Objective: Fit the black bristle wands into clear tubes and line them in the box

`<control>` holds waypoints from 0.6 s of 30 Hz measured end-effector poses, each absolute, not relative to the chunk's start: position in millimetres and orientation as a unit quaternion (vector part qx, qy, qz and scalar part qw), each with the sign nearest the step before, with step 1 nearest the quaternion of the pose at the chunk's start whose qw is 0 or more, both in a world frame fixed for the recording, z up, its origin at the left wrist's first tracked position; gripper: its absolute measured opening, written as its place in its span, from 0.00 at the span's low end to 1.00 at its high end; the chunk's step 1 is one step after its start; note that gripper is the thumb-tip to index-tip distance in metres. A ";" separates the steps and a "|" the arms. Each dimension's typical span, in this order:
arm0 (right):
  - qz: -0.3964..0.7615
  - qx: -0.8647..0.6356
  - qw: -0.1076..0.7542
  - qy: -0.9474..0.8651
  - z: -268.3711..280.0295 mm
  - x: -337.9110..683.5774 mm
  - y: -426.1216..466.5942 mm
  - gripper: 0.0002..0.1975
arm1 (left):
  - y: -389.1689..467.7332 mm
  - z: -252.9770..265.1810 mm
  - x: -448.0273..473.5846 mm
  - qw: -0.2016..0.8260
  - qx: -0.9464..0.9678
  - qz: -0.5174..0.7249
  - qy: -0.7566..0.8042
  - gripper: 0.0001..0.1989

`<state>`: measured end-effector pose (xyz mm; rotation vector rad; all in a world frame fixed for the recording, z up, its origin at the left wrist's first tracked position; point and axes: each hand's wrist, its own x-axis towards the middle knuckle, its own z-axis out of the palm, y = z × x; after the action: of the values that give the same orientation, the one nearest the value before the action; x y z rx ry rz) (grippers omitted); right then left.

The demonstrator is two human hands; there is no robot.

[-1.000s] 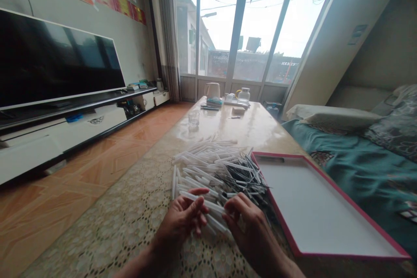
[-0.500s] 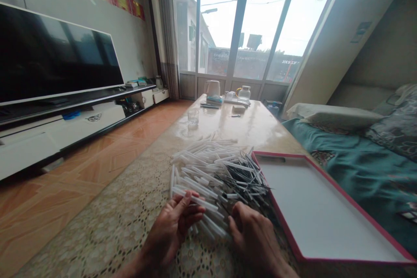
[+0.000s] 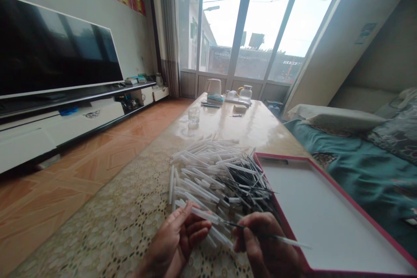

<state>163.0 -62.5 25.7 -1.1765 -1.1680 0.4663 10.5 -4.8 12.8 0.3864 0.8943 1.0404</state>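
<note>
My left hand (image 3: 176,236) pinches a white, semi-clear tube (image 3: 205,214) between thumb and fingers, pointing right. In my right hand (image 3: 262,241) is a thin dark rod (image 3: 289,241) with a pale rear end, which looks like a pen refill. Its front tip meets the right end of the tube; whether it is inside I cannot tell. Just beyond both hands lies a loose pile of white tubes (image 3: 198,156). Against its right side sits a heap of thin dark rods (image 3: 244,178), some with pale ends.
A shallow white tray with a pink rim (image 3: 312,163) lies on the right of the patterned table (image 3: 120,208). Further back stand a drinking glass (image 3: 193,117), a small box (image 3: 240,107) and a glass jug (image 3: 246,93). A teal-covered sofa (image 3: 345,156) flanks the table.
My right hand has come up from beside the dark heap with a thin rod, whose tip is now at the tube's end. My left hand keeps the tube, slightly lower in view.
</note>
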 end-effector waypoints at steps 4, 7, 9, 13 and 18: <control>0.200 -0.520 0.626 -0.546 22.1 161.1 -60.1 0.08 | -7.1 13.6 11.7 0.768 0.155 0.470 0.406 0.08; 0.196 -0.514 0.632 -0.546 20.5 160.7 -59.1 0.07 | -7.0 13.4 11.1 0.781 0.142 0.464 0.393 0.08; 0.179 -0.513 0.637 -0.547 20.6 161.6 -58.6 0.07 | -6.9 13.3 10.2 0.782 0.149 0.464 0.387 0.07; 0.149 -0.518 0.623 -0.567 20.2 163.0 -57.0 0.07 | -9.0 12.6 10.5 0.780 0.156 0.473 0.379 0.04; 0.196 -0.516 0.612 -0.567 14.5 160.3 -55.9 0.07 | -10.3 11.1 13.3 0.792 0.146 0.465 0.367 0.05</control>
<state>160.3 -55.9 14.5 -1.1900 -1.3086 0.4519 13.3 -10.3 11.1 0.3148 0.7901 1.0003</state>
